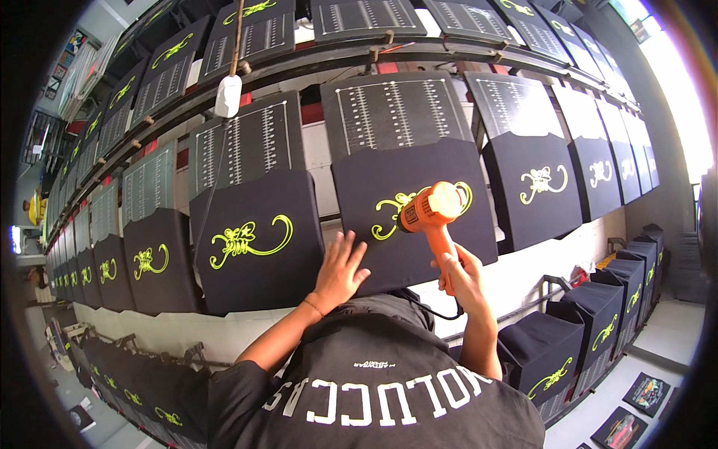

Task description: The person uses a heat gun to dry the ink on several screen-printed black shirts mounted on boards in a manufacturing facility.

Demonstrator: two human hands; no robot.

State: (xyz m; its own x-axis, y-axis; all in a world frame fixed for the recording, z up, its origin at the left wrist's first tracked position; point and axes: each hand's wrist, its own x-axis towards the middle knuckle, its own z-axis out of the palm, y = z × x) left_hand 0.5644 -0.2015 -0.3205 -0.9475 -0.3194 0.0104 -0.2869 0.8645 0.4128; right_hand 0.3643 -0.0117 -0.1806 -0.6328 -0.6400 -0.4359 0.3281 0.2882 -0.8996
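My right hand is closed around the handle of an orange heat gun. The gun hangs above a black shirt pulled over the lower part of a dark printing platen. Its body hides the middle of the shirt's neon yellow-green swirling print. With fingers spread, my left hand rests at the shirt's lower left edge, holding nothing. A black cord shows below my right hand. Whether the gun touches the shirt cannot be told.
Platens with similar printed black shirts stand left and right. Another row lies beyond a dark rail. A white-wrapped object hangs from a stick at upper left. Behind me on the right are more shirt-covered platens.
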